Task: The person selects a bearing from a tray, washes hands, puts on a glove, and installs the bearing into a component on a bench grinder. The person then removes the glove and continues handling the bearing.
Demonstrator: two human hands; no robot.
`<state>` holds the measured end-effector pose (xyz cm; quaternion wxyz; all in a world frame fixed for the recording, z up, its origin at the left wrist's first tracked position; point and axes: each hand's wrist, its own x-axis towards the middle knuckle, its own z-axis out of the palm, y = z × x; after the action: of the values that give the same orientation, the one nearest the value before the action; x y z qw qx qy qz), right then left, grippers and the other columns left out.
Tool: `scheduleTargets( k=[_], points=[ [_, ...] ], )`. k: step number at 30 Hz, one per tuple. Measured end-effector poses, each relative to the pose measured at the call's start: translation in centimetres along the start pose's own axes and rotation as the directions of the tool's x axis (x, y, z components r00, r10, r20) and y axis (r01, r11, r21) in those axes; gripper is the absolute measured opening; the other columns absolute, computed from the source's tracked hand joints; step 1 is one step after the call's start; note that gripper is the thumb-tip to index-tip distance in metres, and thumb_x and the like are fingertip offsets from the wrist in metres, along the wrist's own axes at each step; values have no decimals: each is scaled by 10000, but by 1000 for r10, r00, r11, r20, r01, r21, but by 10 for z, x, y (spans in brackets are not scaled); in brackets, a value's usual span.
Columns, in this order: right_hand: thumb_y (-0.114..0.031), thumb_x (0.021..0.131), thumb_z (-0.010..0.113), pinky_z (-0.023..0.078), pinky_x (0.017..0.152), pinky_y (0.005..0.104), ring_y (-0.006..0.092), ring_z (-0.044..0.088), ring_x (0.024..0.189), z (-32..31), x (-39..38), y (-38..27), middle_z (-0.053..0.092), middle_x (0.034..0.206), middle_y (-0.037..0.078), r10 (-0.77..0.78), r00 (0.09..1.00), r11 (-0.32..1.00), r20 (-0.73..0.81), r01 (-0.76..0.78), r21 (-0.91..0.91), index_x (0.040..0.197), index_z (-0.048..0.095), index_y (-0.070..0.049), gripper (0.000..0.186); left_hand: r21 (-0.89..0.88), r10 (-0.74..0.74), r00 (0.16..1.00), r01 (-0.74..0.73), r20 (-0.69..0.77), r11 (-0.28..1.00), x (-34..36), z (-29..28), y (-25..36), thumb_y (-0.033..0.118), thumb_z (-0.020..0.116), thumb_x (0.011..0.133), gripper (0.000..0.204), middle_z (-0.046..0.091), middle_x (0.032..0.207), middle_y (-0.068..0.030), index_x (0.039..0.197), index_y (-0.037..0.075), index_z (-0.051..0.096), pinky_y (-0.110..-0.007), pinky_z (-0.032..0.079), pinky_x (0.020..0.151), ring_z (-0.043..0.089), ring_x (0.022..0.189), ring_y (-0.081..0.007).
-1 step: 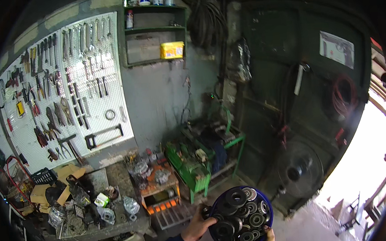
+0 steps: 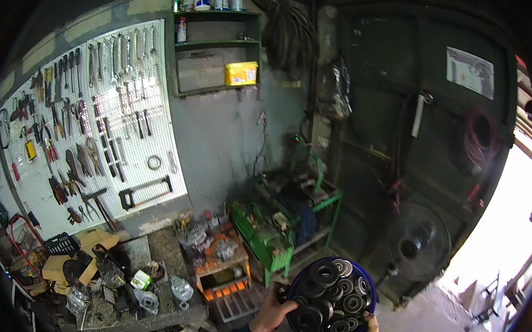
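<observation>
A round blue tub filled with metal ball bearings of several sizes is held up low in front of me. My left hand is closed on its left rim, thumb over the edge and fingers on the outside. At the lower right of the tub my right hand grips the rim; only part of that hand shows. The bearings lie loosely piled, some flat and some tilted. What lies under the top layer is hidden.
A workbench with alternator parts and a cardboard box stands left. Beyond are an orange stand, a green metal bench and a tool pegboard. A fan stands by the dark door, right of which is a bright opening.
The view has shifted slightly, so the room sits a little further right and lower. Both hands keep the same hold on the tub.
</observation>
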<state>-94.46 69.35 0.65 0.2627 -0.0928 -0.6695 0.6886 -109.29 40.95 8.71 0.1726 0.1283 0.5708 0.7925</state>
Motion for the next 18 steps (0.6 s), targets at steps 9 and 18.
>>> scheduleTargets(
  k=[9,18],
  points=[
    [-306,977,570,461,1097,424,270,570,1283,165,314,-8,577,1426,125,92,848,772,523,-392,500,1471,487,-32,571,-130,136,921,-195,-365,972,208,-64,82,65,698,773,710,585,1194,-183,1395,-49,376,-383,523,908,618,1041,-235],
    [-464,963,536,495,1049,459,266,630,1197,323,517,-129,648,1339,102,101,689,770,718,-511,382,1388,570,-73,579,151,484,789,-463,-380,873,338,-121,259,224,688,861,677,588,1172,-160,1397,-33,364,-400,568,776,614,1037,-235]
  ],
)
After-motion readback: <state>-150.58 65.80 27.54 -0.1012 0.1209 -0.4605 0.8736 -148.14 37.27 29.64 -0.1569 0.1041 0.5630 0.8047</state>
